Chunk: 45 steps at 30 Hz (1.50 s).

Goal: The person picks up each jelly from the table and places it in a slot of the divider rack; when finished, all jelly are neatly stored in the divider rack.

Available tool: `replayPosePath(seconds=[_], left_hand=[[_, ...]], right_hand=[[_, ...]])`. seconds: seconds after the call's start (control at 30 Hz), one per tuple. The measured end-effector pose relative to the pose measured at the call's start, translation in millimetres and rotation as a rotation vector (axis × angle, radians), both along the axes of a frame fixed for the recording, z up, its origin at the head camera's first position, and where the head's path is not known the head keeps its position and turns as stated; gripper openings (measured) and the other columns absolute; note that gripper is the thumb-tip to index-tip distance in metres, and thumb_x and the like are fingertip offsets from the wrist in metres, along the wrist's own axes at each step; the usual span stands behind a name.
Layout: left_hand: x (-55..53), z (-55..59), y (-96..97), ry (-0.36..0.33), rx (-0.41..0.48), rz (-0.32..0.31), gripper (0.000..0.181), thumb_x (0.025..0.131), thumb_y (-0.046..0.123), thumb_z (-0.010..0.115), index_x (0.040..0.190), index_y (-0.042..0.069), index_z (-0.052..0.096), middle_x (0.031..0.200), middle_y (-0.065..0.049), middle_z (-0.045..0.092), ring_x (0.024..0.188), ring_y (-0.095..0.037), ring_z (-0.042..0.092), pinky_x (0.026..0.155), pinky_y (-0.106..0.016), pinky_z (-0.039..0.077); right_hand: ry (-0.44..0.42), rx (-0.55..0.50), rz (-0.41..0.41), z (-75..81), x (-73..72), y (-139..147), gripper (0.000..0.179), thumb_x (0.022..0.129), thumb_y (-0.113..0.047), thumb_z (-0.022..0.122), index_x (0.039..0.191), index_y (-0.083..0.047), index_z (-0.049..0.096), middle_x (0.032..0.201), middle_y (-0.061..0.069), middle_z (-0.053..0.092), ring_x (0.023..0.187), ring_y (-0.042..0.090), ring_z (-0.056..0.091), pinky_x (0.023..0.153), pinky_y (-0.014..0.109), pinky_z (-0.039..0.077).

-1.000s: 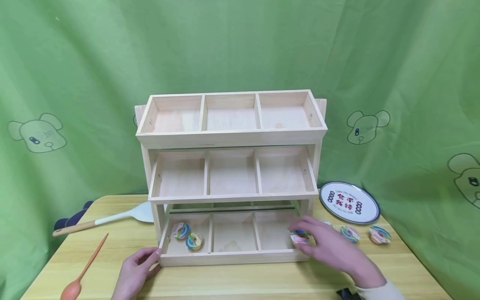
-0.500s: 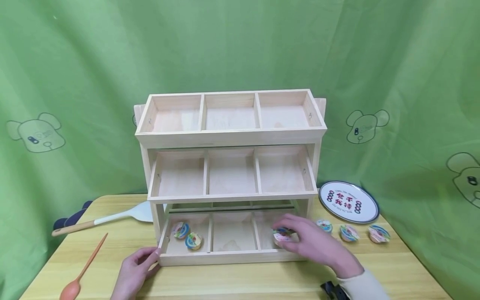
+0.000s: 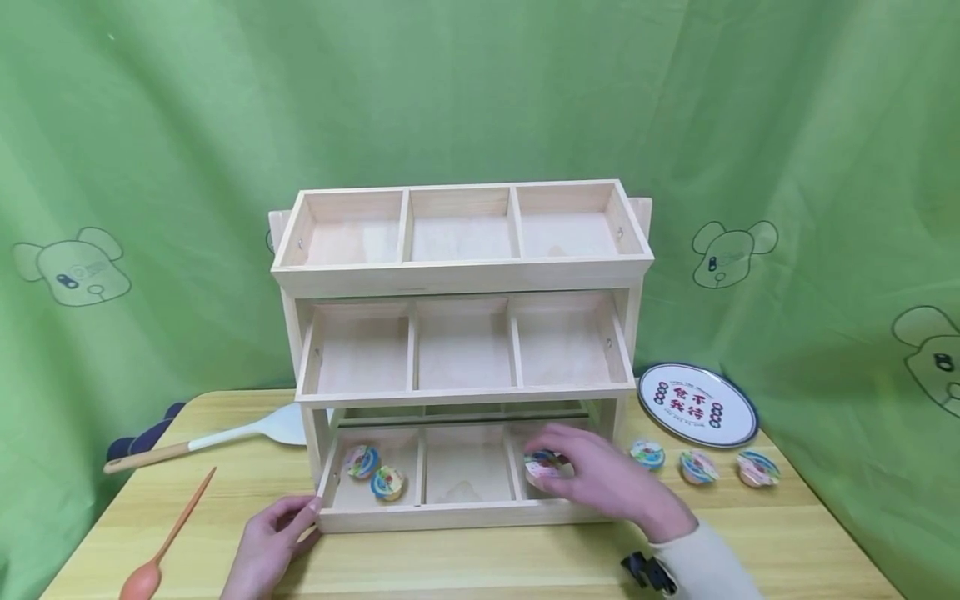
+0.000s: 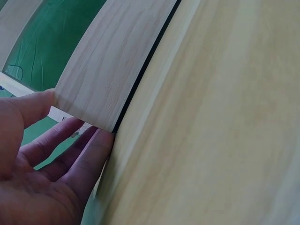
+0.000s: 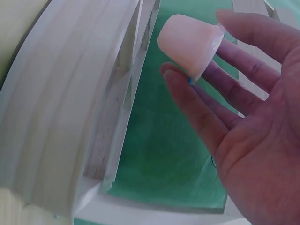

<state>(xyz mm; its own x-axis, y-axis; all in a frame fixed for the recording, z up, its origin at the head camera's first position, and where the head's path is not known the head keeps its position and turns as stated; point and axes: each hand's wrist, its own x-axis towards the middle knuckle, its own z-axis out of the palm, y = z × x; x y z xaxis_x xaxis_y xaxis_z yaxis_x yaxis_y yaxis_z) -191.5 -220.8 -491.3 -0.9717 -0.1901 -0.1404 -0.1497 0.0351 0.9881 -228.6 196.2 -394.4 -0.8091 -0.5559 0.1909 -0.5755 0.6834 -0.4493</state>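
Observation:
A pale wooden three-tier rack (image 3: 461, 277) stands on the table, each tray split into three compartments. In the head view my right hand (image 3: 607, 479) is over the bottom tray's right compartment, pinching a small jelly cup (image 3: 542, 468) by its lid rim. The right wrist view shows that cup's translucent pinkish body (image 5: 185, 41) between thumb and fingers. My left hand (image 3: 270, 537) grips the front left corner of the bottom tray (image 3: 465, 518); its thumb and fingertips pinch the board's end (image 4: 98, 79) in the left wrist view. Two jelly cups (image 3: 362, 461) lie in the left compartment.
Right of the rack, three more jelly cups (image 3: 698, 467) sit in a row on the table (image 3: 480, 575). Behind them lies a white plate (image 3: 699, 405) with red lettering. On the left are a white spatula (image 3: 225, 435) and an orange spoon (image 3: 142, 577). A green curtain (image 3: 465, 92) hangs behind.
My right hand has moved left with the jelly cup, from the tray's right end toward the divider of the right compartment. The left hand stays at the corner.

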Motion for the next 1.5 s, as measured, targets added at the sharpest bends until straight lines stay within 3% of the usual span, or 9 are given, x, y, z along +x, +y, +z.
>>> replayPosePath(seconds=[0.43, 0.87, 1.27, 1.5], left_hand=[[0.3, 1.9, 1.1, 0.001, -0.004, 0.009, 0.033, 0.096, 0.009, 0.064, 0.118, -0.015, 0.059, 0.114, -0.020, 0.059, 0.097, -0.015, 0.060, 0.089, -0.030, 0.058], [1.5, 0.9, -0.4, 0.009, -0.006, 0.006, 0.036, 0.096, 0.011, 0.065, 0.119, -0.015, 0.058, 0.117, -0.022, 0.058, 0.099, -0.016, 0.060, 0.089, -0.030, 0.057], [0.1, 0.4, -0.1, 0.002, 0.002, 0.005, 0.037, 0.096, 0.012, 0.066, 0.119, -0.016, 0.058, 0.118, -0.023, 0.056, 0.098, -0.015, 0.060, 0.090, -0.030, 0.057], [-0.4, -1.0, -1.1, -0.012, -0.003, 0.006, 0.038, 0.096, 0.014, 0.066, 0.119, -0.016, 0.058, 0.117, -0.021, 0.058, 0.102, -0.018, 0.059, 0.090, -0.030, 0.057]], right_hand=[[-0.015, -0.015, 0.012, -2.1, -10.1, -23, 0.037, 0.088, -0.025, 0.073, 0.124, -0.019, 0.065, 0.122, -0.008, 0.061, 0.105, 0.012, 0.058, 0.090, 0.034, 0.055], [-0.045, -0.042, 0.063, -2.3, -19.0, -42, 0.037, 0.088, -0.019, 0.073, 0.124, -0.016, 0.065, 0.123, -0.002, 0.062, 0.112, 0.021, 0.056, 0.099, 0.043, 0.051], [-0.067, -0.008, 0.108, -1.6, -27.4, -64, 0.037, 0.090, -0.027, 0.072, 0.125, -0.019, 0.065, 0.126, -0.004, 0.060, 0.113, 0.018, 0.056, 0.101, 0.040, 0.050], [-0.100, -0.027, 0.142, -7.7, -35.2, -76, 0.036, 0.091, -0.025, 0.072, 0.125, -0.017, 0.065, 0.125, -0.005, 0.060, 0.111, 0.016, 0.057, 0.099, 0.036, 0.051]])
